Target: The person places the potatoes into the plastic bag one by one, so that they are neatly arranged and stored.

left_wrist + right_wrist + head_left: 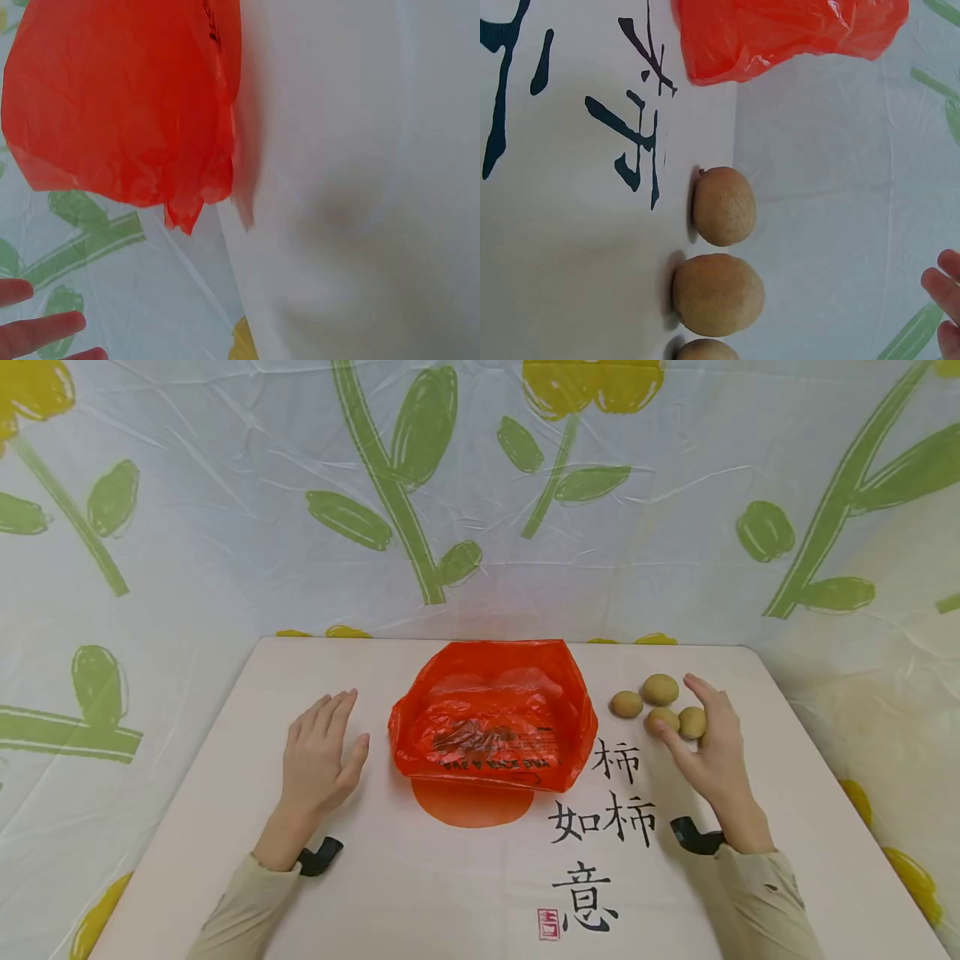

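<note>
A red plastic bag [491,710] lies spread at the middle of the table, its mouth wide and dark print along its near side. Right of it sit several brown, round-oval fruits that look like kiwifruits [660,690], grouped closely. My right hand [712,752] is beside them with fingers spread; its thumb overlaps one kiwifruit in the head view, and the right wrist view shows only fingertips [946,289], apart from the fruit. To the left of the bag, my left hand [318,756] hovers with straight fingers, holding nothing. Its fingertips [49,330] show below the bag in the left wrist view.
The pale table [360,893] carries an orange disc print [472,806], black brush characters [588,897] and a red seal print [549,924]. A flowered curtain [247,527] stands behind the table and along its sides. A black camera mount [321,857] shows at each wrist.
</note>
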Motion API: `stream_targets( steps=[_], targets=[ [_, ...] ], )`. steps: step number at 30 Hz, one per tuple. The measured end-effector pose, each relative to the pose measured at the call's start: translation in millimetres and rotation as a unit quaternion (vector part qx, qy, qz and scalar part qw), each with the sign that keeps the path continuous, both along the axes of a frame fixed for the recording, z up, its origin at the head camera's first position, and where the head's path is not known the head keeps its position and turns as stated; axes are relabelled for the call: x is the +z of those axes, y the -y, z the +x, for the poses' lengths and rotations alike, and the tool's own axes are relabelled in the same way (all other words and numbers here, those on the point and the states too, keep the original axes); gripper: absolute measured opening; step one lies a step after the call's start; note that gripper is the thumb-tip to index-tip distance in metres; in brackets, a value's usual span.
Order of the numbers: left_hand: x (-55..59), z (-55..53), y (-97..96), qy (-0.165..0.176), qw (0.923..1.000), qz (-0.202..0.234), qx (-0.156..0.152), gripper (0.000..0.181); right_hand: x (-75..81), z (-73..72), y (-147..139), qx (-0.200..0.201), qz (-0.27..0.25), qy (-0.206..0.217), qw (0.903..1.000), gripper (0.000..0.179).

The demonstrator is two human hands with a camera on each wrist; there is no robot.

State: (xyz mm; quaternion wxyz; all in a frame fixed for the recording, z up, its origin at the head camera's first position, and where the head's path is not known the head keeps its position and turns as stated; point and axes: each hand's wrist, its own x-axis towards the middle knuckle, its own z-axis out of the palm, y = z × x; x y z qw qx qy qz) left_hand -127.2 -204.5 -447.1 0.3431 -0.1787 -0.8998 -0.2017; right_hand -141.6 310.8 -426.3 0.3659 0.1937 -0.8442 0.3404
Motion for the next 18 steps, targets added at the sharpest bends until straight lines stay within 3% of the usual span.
stream_targets(
  steps=[8, 15, 18],
  targets=[
    [-0.1, -0.3, -13.1, 0.005, 0.9986, 0.039, -0.034, 0.063, 1.5, 1.8, -7, -0.007, -0.071, -0.015, 0.9973, 0.054],
    [1.8, 0.8, -20.3, 0.012, 0.9972, 0.05, -0.054, 0.061, 22.3, 18.1, 4, -0.017, -0.124, -0.003, 0.9921, 0.046],
    [1.2, 0.5, -22.9, 0.02, 0.9963, 0.051, -0.066, 0.058, 21.4, 20.9, 1, -0.026, -0.136, 0.004, 0.9904, 0.042]
  ],
)
